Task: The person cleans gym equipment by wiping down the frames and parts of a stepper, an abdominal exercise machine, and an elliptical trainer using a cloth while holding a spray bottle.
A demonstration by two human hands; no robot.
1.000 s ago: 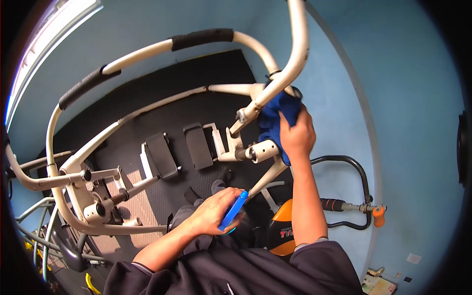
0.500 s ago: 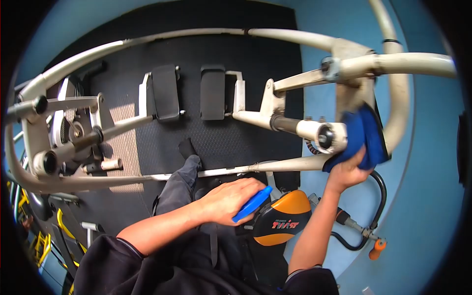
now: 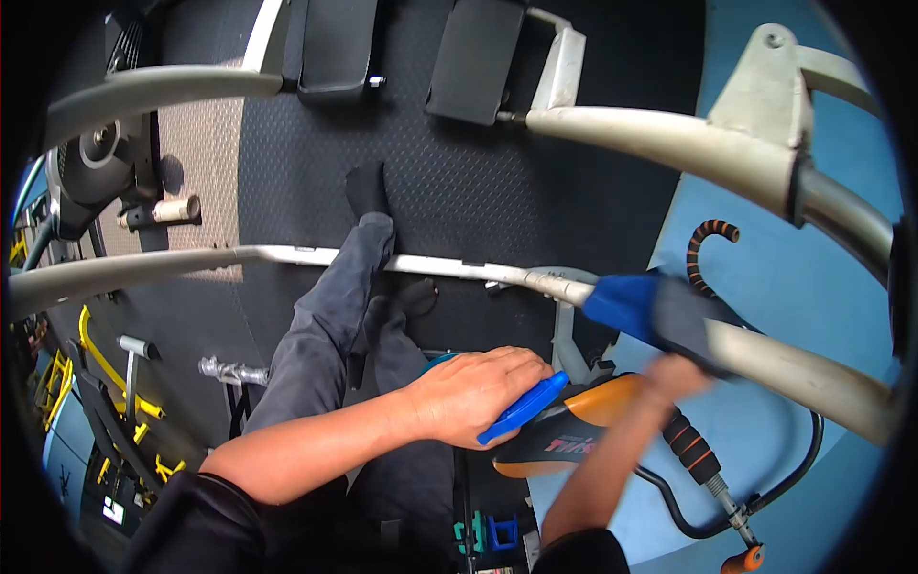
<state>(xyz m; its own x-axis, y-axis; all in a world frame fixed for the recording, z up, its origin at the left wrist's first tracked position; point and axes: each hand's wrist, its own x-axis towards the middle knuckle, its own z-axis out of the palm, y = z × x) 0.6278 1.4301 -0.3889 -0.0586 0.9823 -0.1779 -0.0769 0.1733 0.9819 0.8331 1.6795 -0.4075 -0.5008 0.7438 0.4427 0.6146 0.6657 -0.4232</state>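
Note:
My left hand is closed around what looks like a spray bottle, seen from above; its slim blue plastic head shows beyond my fingers, and the body is hidden under the hand. My right hand, smeared by motion, grips a blue and dark grey cloth. That cloth is wrapped over the off-white metal tube of an exercise machine, at the right of the view. My right fingers are partly hidden beneath the cloth and tube.
Two black foot pedals hang from the machine's arms above a black rubber mat. One leg reaches across the lower rail. An orange and black twist machine stands below my hands. Yellow-framed equipment is at left.
My view has shifted down and closer to the lower rail. My right hand has moved the cloth from the machine's upper joint onto the lower tube. My left hand keeps its hold.

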